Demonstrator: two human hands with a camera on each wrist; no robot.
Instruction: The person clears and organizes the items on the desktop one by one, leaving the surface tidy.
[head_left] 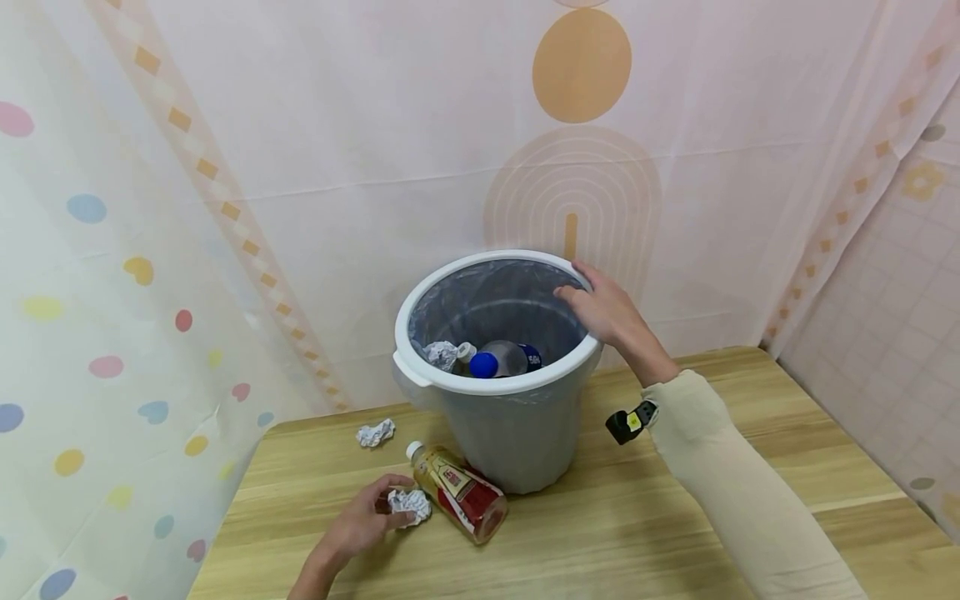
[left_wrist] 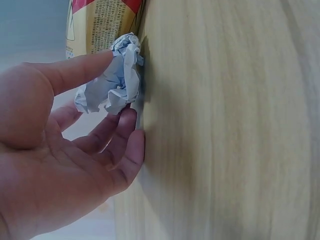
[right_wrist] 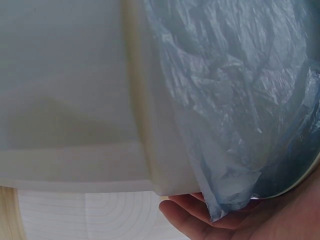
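One crumpled white paper ball, creased with bluish shadows, lies on the wooden table beside a bottle; left hand pinches it between thumb and fingers. Right hand grips bin rim, fingers curled over.

A second crumpled paper ball lies on the wooden surface, well apart from the others, near the back left edge. Inside the bin, on its left, sit another paper wad and a clear bottle with a blue cap, lying on its side next to the wad. Pale curtains hang behind: a dotted one on the left, one with orange arches and a circle in the middle.
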